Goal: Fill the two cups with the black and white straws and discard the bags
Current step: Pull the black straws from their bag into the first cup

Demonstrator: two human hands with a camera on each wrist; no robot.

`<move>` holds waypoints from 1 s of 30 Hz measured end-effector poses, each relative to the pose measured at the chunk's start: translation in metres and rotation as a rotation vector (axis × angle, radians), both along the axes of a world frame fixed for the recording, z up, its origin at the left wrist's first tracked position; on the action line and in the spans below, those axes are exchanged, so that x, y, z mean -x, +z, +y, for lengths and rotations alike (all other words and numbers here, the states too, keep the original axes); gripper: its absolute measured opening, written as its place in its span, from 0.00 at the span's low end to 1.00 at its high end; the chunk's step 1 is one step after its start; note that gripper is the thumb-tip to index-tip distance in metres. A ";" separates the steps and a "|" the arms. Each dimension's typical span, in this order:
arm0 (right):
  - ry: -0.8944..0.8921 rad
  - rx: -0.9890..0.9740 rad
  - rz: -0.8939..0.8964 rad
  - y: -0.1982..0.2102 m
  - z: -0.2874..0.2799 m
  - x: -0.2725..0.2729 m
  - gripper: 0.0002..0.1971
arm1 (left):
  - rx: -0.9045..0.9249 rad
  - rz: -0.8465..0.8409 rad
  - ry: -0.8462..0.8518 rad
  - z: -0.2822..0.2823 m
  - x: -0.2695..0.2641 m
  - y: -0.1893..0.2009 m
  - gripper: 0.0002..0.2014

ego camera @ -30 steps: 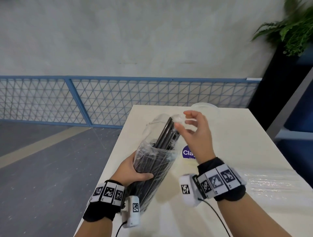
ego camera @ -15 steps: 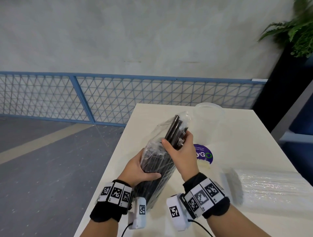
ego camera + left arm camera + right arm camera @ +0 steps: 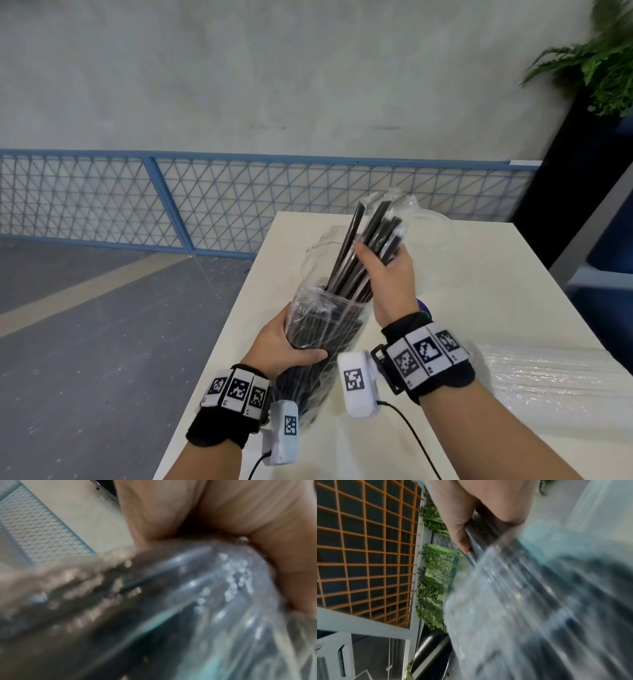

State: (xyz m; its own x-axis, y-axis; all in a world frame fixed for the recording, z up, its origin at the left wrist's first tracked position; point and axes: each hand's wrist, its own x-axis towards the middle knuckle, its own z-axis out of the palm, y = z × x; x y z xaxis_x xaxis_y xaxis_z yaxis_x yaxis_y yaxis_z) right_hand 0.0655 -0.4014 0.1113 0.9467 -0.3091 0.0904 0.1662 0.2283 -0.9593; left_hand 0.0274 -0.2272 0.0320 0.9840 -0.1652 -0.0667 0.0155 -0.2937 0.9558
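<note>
In the head view, the bag is gripped upright over the desk by the left hand, while black straws are clasped by the right hand: extraction is judged underway, transfer to the clear cup next. In the left wrist view, only blurred plastic is shown. In the right wrist view, the thumb pressing the straws is shown.
</note>
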 end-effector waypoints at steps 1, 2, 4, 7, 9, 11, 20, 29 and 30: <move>0.013 -0.016 -0.020 0.005 -0.003 -0.003 0.15 | 0.006 0.002 0.006 0.001 0.000 -0.001 0.32; 0.041 -0.018 -0.035 0.007 -0.006 -0.005 0.15 | 0.015 0.002 0.013 0.002 0.000 -0.001 0.32; 0.142 0.013 -0.028 0.008 -0.006 -0.004 0.20 | 0.032 -0.007 0.020 0.004 0.000 -0.002 0.31; 0.233 0.075 0.085 -0.005 0.003 0.004 0.23 | 0.053 -0.010 0.024 0.002 0.001 0.000 0.34; 0.184 0.100 0.122 -0.014 0.009 0.006 0.19 | 0.049 -0.005 0.007 0.000 0.002 0.002 0.36; 0.145 0.102 0.126 -0.016 0.013 0.005 0.17 | 0.044 -0.013 0.001 -0.001 0.003 0.003 0.36; 0.102 -0.091 0.078 0.009 0.004 -0.013 0.14 | 0.040 -0.018 0.096 0.004 0.003 0.002 0.29; 0.555 -0.128 0.101 -0.003 -0.003 -0.006 0.14 | 0.003 -0.010 0.056 0.010 0.002 0.002 0.27; 0.480 -0.137 0.120 -0.003 0.000 -0.006 0.10 | 0.006 -0.008 0.064 0.010 0.002 0.003 0.27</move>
